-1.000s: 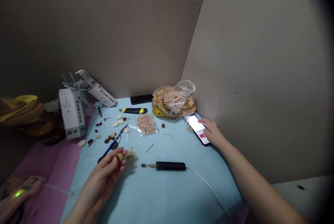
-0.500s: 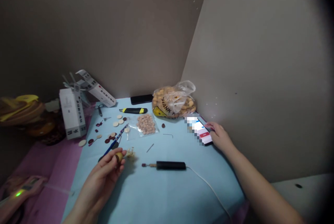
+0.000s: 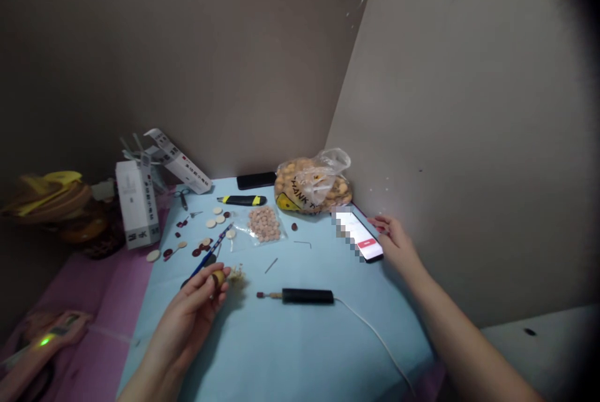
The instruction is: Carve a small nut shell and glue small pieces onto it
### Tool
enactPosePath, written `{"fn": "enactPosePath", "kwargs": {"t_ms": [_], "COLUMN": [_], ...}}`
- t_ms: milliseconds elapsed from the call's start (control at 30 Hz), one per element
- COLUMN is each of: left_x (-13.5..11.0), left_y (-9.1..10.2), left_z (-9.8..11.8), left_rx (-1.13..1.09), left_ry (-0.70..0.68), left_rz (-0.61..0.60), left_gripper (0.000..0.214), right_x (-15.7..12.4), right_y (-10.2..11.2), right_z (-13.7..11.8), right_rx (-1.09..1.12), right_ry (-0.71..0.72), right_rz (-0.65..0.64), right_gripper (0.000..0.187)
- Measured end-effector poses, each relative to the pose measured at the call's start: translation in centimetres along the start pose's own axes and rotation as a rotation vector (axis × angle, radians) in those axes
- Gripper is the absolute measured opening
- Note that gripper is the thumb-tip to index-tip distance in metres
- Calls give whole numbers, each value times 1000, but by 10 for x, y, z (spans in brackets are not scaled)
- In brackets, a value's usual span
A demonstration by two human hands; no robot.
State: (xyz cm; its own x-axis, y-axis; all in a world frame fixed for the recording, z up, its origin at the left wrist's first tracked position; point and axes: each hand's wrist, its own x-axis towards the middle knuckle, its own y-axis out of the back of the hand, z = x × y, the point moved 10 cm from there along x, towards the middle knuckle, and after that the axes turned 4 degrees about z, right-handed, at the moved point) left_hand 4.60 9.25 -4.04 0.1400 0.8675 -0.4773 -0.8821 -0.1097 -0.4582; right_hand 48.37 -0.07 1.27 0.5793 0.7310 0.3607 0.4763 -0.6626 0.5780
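Between the thumb and fingers of my left hand (image 3: 194, 302) is a small round yellow-brown piece (image 3: 218, 277), nut-like, partly covered by the fingertips. Beside it on the blue cloth lies a small heap of pale shavings (image 3: 238, 276). My right hand (image 3: 396, 242) grips the right edge of a phone (image 3: 359, 233) with its lit screen showing a red button; part of the screen is blurred out. In front of the hands rests a black rotary tool (image 3: 307, 296) with a dark red tip and a white cable. A blue pencil-like stick (image 3: 210, 249) runs behind my left hand.
At the back stand a bag of round tan nuts (image 3: 312, 186), a black phone-like slab (image 3: 255, 180) and a utility knife (image 3: 242, 201). A pouch of small pinkish bits (image 3: 265, 224) lies mid-table. White boxes (image 3: 137, 202), scattered discs and a pink device (image 3: 51, 346) are at left.
The phone's screen has changed: the blue marks are gone, and the red button remains. My right fingers have shifted slightly at its edge. My left hand keeps the round piece. The view has shifted slightly.
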Motion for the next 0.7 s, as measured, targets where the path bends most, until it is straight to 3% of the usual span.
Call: {"fn": "enactPosePath", "kwargs": {"t_ms": [100,233,300,367,467,700], "left_x": [-4,-8,-9,-9,-8,-12], "left_y": [-4,-11,-15,-16,-14,-22], "left_z": [-2,-6,-6,-6,-4,-3], "left_rx": [33,81,108,129,144,292], "left_ry": [7,11,-2,-24,-70,-145], "left_rz": [-7,-56,-108,-145,-168,-209], "left_gripper": [24,31,36,39,40,42], "right_x": [-31,-101,-127,-136,-136,-136], "right_y": [-16,-83,-115,-142,-164,-160], "right_z": [-75,-211,-250,-261,-254,-236], "right_rx": [62,192,187,153,193,318], "right_ry": [102,512,625,626,574,570], "right_rz": [-74,-470,-579,-581,-509,-397], "right_gripper": [36,34,42,46,40,40]}}
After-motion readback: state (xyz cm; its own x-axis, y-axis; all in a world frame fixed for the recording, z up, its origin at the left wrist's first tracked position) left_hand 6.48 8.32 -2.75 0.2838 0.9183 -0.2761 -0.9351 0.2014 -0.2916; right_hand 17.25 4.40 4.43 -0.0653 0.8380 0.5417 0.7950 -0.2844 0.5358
